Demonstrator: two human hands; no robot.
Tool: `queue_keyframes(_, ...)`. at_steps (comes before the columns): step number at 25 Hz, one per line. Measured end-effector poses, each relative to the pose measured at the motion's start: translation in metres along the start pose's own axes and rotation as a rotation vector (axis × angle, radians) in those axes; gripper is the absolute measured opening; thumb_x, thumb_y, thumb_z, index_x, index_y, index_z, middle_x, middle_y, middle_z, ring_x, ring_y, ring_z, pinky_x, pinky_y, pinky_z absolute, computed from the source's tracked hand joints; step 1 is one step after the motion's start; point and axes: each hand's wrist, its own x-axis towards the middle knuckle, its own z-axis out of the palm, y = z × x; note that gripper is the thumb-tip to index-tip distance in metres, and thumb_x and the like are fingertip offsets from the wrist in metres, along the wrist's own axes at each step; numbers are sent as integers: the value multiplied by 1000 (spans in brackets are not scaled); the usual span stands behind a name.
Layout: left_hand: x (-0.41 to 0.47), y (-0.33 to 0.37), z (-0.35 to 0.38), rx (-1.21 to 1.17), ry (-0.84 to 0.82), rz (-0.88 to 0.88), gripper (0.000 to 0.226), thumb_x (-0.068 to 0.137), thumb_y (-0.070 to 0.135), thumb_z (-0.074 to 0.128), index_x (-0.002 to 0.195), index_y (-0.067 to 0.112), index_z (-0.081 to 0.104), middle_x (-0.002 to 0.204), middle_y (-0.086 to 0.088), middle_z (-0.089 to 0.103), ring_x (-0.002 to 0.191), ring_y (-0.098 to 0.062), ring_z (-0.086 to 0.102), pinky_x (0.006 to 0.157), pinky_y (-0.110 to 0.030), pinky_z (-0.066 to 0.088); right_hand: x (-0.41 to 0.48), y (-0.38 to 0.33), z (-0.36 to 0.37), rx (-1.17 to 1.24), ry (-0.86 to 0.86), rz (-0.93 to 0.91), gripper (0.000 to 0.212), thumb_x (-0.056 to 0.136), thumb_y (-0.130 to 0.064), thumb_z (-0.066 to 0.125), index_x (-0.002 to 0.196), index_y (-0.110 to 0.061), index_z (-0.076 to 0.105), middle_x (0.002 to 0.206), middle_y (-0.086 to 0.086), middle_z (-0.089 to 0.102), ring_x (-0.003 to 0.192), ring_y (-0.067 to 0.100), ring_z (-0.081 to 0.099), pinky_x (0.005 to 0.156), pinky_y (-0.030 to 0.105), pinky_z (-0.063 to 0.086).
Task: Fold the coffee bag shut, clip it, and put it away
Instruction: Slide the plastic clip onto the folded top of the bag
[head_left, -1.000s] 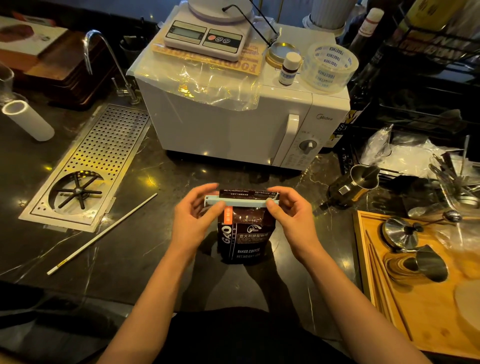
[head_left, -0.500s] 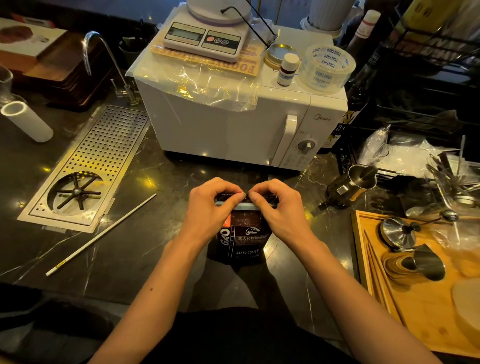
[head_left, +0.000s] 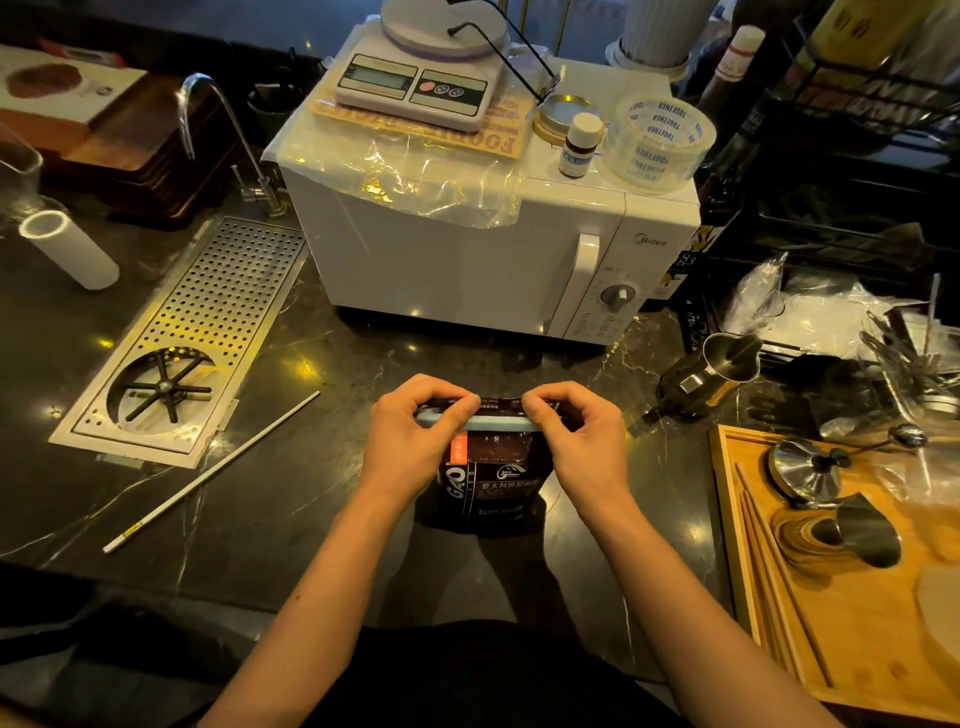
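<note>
Both hands are now sitting closer together than a second ago, thumbs nearly meeting over the clip (head_left: 480, 422). Left hand (head_left: 415, 434) and right hand (head_left: 576, 434) are each pinching closed on the clip and the folded top of the bag (head_left: 488, 483), pressing the clip shut across the fold. That bag is standing upright on the counter (head_left: 311, 493), in front of the microwave (head_left: 467, 270), so the fold is staying level under pressure.

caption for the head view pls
Both hands, left and right, press a clip onto the folded coffee bag.
</note>
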Motion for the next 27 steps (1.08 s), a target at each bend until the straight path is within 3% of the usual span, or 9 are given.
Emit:
queue_keyframes(4, 1, -1, -1, -70, -3, -46, 10, 81, 15, 75, 77, 24, 72, 83, 4, 68, 78, -3, 63, 72, -17, 49, 1, -3, 2, 19, 3, 33, 16, 85, -12, 71, 75, -25, 71, 73, -10, 69, 69, 1, 62, 68, 22, 52)
queue_keyframes(10, -4, -3, -3, -195, 50, -167, 7, 76, 18, 79, 75, 22, 74, 83, 1, 71, 79, -10, 67, 72, -27, 55, -4, 1, -2, 258, 53, 147, 12, 81, -9, 76, 75, -19, 71, 71, -5, 71, 68, 4, 66, 61, 16, 52)
queue_keyframes(13, -4, -8, -5, -214, 30, -140, 7, 79, 14, 75, 75, 20, 73, 81, 6, 68, 79, -6, 64, 73, -26, 53, -1, 0, -2, 257, 16, 158, 16, 84, -7, 71, 74, -19, 69, 69, -6, 70, 67, 3, 66, 60, 15, 52)
queue_keyframes(19, -12, -11, -7, -256, -17, -110, 4, 82, 17, 70, 81, 17, 74, 82, 11, 69, 83, -7, 64, 75, -25, 53, -9, 9, -13, 225, -17, 131, 13, 89, -9, 66, 82, -18, 72, 83, 5, 74, 80, 14, 70, 69, 22, 56)
queue_keyframes(23, -12, -10, -5, -284, 11, -129, 5, 80, 22, 71, 84, 20, 74, 86, 7, 70, 85, -9, 66, 77, -34, 55, -11, 6, -5, 255, 35, 122, 11, 90, -9, 65, 84, -16, 71, 80, -2, 71, 76, 3, 66, 69, 18, 54)
queue_keyframes(25, -10, -8, -5, -321, -43, -173, 19, 73, 23, 76, 92, 19, 72, 92, 3, 71, 88, -11, 68, 78, -37, 57, -10, 5, -6, 271, -30, 95, 9, 88, -11, 68, 91, -19, 68, 87, -1, 71, 83, 6, 67, 74, 21, 56)
queue_keyframes(27, -10, -8, -3, -320, -93, -204, 32, 70, 18, 83, 99, 21, 69, 97, 2, 71, 94, -13, 69, 80, -38, 58, -9, 8, -7, 221, -143, 73, 21, 84, -12, 73, 99, -21, 62, 98, 2, 68, 93, 13, 67, 80, 26, 58)
